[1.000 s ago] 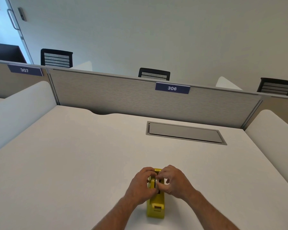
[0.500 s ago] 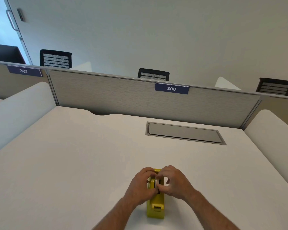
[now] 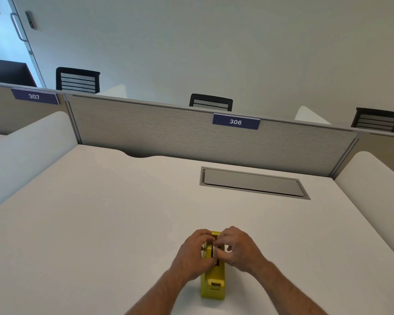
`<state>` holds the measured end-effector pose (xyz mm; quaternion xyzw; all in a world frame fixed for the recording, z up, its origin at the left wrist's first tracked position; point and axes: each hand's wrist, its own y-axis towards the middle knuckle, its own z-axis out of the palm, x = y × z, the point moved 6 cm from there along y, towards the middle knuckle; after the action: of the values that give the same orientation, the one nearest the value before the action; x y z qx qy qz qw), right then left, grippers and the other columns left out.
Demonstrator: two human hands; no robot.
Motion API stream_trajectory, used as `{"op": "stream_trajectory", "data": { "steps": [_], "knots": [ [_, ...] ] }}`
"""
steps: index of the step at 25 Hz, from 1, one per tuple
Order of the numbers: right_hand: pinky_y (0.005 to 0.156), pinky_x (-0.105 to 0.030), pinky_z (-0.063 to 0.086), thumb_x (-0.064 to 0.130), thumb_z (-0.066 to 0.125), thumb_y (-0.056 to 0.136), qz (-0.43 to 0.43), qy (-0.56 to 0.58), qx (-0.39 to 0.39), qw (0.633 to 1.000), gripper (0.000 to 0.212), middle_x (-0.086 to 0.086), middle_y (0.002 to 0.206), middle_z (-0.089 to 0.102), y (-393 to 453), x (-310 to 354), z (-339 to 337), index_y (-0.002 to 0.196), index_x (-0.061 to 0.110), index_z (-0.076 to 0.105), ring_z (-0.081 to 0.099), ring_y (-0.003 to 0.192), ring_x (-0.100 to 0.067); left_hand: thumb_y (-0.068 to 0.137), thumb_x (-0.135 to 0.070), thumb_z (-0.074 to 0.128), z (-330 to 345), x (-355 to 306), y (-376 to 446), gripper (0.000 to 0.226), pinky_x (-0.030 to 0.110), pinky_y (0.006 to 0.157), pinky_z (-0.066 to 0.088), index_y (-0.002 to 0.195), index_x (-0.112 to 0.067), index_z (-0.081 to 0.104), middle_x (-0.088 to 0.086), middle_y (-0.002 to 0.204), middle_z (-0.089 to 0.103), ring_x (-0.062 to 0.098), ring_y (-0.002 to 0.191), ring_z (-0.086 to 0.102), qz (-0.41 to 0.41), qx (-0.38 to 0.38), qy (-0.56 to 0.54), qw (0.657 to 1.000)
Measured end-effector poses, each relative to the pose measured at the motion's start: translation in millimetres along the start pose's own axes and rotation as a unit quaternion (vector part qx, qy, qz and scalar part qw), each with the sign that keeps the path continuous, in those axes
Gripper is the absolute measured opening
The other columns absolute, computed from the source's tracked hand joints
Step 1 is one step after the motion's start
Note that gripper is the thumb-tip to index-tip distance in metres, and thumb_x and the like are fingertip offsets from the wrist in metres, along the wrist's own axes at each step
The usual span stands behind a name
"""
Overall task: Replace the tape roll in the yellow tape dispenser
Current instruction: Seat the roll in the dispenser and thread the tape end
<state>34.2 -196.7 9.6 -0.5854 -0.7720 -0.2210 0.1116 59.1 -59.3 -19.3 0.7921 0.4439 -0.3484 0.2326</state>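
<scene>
The yellow tape dispenser (image 3: pixel 213 284) stands on the white desk (image 3: pixel 100 223) near its front edge, cutter end toward me. My left hand (image 3: pixel 192 255) wraps its left side at the roll well. My right hand (image 3: pixel 239 248) pinches with thumb and fingers at the top of the well, over the dark slot. The fingers hide most of the tape roll; whether the right hand holds the roll or only touches it is unclear.
A grey cable hatch (image 3: pixel 253 183) is set flush in the desk at the back right. A fabric partition (image 3: pixel 168 133) labelled 306 closes the back; white side screens (image 3: pixel 21 151) flank the desk. Black chairs (image 3: pixel 210 103) stand beyond.
Both hands stay on the dispenser; the right fingers have shifted slightly over the roll well. The dispenser has not moved.
</scene>
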Motion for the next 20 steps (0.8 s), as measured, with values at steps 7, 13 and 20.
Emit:
{"op": "stream_trajectory", "data": {
  "steps": [7,13,20],
  "knots": [
    [0.063,-0.026,0.055,0.042,0.065,0.074,-0.001,0.000,-0.003,1.000,0.026,0.014,0.091,0.070,-2.3,0.4,-0.6,0.094,0.029,0.076,0.053,0.086,-0.005,0.074,-0.037,0.079,0.6,0.1,0.0,0.048,0.022,0.092,0.053,0.119,-0.029,0.063,-0.015,0.134,0.050,0.008,0.109,0.053,-0.006,-0.002,0.003,1.000],
    [0.068,-0.024,0.052,0.036,0.065,0.083,0.003,-0.002,-0.017,1.000,0.018,0.013,0.090,0.073,-0.5,-1.3,0.1,0.093,0.029,0.078,0.056,0.085,-0.005,0.073,-0.033,0.077,-1.2,-1.2,-0.9,0.047,0.019,0.086,0.051,0.117,-0.027,0.064,-0.014,0.133,0.051,0.006,0.100,0.051,-0.002,-0.003,-0.010,1.000],
    [0.064,-0.024,0.054,0.040,0.069,0.074,0.008,0.012,-0.009,1.000,0.021,0.016,0.091,0.069,-3.0,1.0,-2.4,0.092,0.030,0.075,0.054,0.088,-0.006,0.073,-0.035,0.078,-0.8,-0.9,-0.4,0.048,0.018,0.088,0.051,0.118,-0.028,0.064,-0.015,0.133,0.051,0.004,0.103,0.052,0.008,-0.001,-0.009,1.000]
  ]
}}
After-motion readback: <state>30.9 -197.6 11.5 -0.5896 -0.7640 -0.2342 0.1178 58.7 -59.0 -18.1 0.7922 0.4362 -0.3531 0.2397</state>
